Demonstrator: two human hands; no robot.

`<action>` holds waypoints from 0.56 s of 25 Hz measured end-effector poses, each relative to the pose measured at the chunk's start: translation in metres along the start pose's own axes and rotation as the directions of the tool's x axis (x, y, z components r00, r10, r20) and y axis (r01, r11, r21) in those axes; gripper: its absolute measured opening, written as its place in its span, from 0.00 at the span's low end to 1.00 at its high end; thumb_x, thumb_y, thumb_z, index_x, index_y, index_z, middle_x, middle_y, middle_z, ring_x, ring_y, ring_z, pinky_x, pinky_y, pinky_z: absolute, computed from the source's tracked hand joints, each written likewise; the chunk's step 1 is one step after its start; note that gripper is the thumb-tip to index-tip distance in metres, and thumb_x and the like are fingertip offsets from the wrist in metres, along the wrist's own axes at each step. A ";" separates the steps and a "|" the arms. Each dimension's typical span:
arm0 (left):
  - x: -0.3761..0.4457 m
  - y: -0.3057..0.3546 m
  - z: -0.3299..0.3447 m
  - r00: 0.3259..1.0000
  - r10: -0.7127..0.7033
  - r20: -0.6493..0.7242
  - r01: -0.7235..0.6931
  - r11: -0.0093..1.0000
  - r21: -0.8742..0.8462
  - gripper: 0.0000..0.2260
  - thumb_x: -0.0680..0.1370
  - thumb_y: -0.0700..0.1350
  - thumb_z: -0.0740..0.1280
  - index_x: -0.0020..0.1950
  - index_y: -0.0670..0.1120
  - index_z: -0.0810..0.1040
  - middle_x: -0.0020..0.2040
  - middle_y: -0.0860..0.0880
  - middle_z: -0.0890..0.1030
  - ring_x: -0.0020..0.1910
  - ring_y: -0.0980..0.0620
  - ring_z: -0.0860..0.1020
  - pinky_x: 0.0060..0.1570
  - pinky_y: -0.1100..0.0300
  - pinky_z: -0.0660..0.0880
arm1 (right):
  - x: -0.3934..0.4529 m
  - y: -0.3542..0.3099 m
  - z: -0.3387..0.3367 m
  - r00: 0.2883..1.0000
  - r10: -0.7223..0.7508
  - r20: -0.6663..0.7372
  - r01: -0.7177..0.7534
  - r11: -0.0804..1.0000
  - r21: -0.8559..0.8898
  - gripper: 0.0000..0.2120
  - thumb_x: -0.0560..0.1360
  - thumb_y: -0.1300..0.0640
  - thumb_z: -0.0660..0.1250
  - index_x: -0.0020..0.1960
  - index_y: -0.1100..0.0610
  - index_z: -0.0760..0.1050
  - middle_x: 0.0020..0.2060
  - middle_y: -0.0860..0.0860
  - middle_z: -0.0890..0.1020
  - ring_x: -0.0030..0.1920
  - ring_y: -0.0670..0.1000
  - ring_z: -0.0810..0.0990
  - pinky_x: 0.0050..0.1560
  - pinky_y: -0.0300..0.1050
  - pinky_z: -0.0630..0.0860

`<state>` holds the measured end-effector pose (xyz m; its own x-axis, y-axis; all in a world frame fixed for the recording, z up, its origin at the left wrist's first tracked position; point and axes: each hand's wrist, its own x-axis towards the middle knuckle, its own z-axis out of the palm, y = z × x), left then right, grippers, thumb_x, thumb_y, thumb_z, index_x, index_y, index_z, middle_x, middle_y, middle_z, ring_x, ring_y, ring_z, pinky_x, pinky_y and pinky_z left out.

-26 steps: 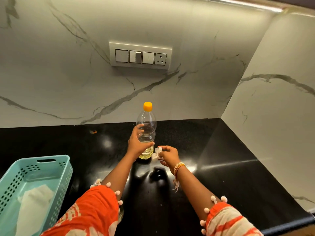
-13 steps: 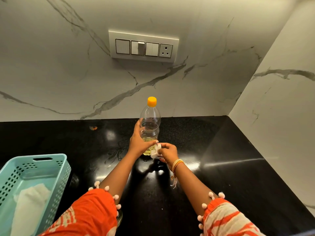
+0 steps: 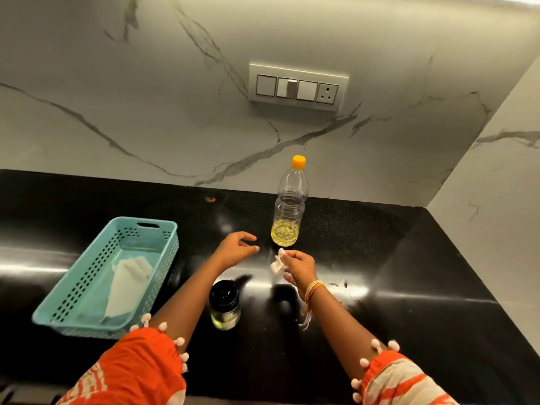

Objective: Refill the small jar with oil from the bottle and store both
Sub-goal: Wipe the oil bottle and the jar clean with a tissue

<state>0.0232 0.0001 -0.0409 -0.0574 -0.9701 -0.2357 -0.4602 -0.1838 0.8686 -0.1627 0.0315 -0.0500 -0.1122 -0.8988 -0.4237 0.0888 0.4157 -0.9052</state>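
A clear plastic oil bottle [image 3: 288,211] with an orange cap stands upright near the back wall, a little yellow oil at its bottom. My left hand [image 3: 235,250] hovers just left of its base, fingers loosely spread, holding nothing. My right hand [image 3: 298,266] pinches a small crumpled white tissue [image 3: 278,262] just in front of the bottle. The small jar [image 3: 225,306], with a black lid and some oil inside, stands on the black counter [image 3: 409,287] between my forearms, nearer to me.
A turquoise perforated basket [image 3: 73,293] with a folded white cloth [image 3: 125,287] inside sits at the left. Marble walls meet in a corner at the back right. A switch panel [image 3: 298,87] is on the back wall above the bottle.
My left hand has let go of the bottle and drawn back to the left. The right hand with the tissue pulled back from the bottle's base. The view tilted down, bringing the jar into sight.
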 end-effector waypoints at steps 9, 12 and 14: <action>-0.105 -0.025 -0.024 0.985 -0.143 0.092 0.165 0.935 -0.315 0.22 0.70 0.58 0.70 0.61 0.51 0.77 0.55 0.49 0.81 0.53 0.53 0.78 0.45 0.60 0.73 | -0.049 0.033 0.033 0.995 0.000 0.096 -0.004 0.999 0.044 0.02 0.75 0.60 0.70 0.47 0.58 0.79 0.44 0.56 0.82 0.43 0.52 0.79 0.40 0.44 0.77; -0.120 -0.050 -0.015 0.983 -0.096 0.158 0.151 0.909 -0.388 0.34 0.58 0.59 0.77 0.62 0.53 0.76 0.57 0.52 0.80 0.57 0.54 0.78 0.52 0.57 0.74 | -0.058 0.040 0.035 0.997 0.015 0.074 -0.017 1.000 0.026 0.04 0.75 0.59 0.69 0.49 0.58 0.80 0.42 0.53 0.82 0.41 0.49 0.79 0.40 0.43 0.74; -0.122 -0.064 -0.008 0.993 -0.020 0.115 0.059 0.936 -0.348 0.40 0.53 0.55 0.82 0.63 0.49 0.75 0.57 0.50 0.82 0.55 0.56 0.80 0.53 0.62 0.75 | -0.062 0.044 0.035 0.998 0.016 0.066 -0.017 1.000 0.017 0.05 0.75 0.58 0.69 0.50 0.58 0.80 0.42 0.53 0.82 0.42 0.50 0.79 0.40 0.43 0.74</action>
<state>0.0666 0.1295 -0.0644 -0.1496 -0.9418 -0.3010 -0.1256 -0.2839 0.9506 -0.1171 0.1002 -0.0621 -0.0454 -0.8994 -0.4349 0.1070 0.4284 -0.8972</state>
